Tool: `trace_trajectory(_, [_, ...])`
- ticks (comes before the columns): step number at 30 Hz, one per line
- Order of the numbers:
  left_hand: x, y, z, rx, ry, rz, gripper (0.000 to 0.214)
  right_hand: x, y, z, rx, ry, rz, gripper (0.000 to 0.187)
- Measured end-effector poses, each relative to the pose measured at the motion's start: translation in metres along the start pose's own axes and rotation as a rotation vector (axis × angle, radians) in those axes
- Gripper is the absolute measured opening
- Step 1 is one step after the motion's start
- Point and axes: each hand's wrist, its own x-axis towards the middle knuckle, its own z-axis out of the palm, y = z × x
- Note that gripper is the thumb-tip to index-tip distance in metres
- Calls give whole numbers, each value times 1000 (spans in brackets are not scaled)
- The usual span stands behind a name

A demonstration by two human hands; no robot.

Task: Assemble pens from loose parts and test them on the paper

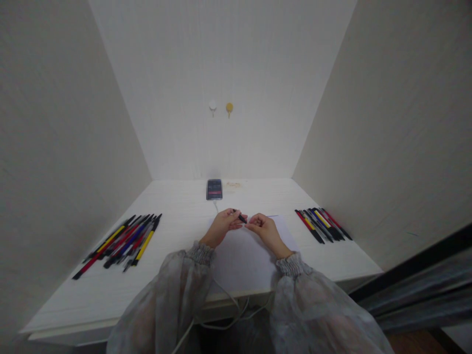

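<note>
Over the white paper [243, 260], my left hand [223, 227] is closed round a short black pen piece [240, 216], which slants down to the right. Its other end is hidden, so I cannot tell whether it is a whole pen or only a part. My right hand [266, 232] is close beside it, thumb and forefinger pinched together at the lower end of the black piece. Whatever lies between those right fingertips is too small to make out. Both wrists come from loose grey sleeves.
A loose pile of pens and markers [127, 241] lies on the left of the white desk [184, 201]. On the right is a neater row of pens [322, 225]. A phone [214, 190] with a cable stands at the back. Panels enclose three sides; two hooks [229, 108] hang behind.
</note>
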Motion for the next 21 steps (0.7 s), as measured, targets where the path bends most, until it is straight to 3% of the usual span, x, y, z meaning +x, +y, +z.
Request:
trace_trajectory(5, [-1, 1, -3, 14, -4, -33, 28, -2, 0, -3, -162, 58, -54, 20])
trace_trajectory(11, [0, 0, -5, -33, -3, -97, 18, -4, -4, -6, -267, 158, -235, 15])
trace_trajectory(17, [-2, -1, -5, -30, -86, -119, 18, -7, -14, -9, -281, 145, -355, 15])
trace_trajectory(21, [-1, -2, -6, -94, -88, -91, 19, -8, -22, -17, -224, 322, -379, 21])
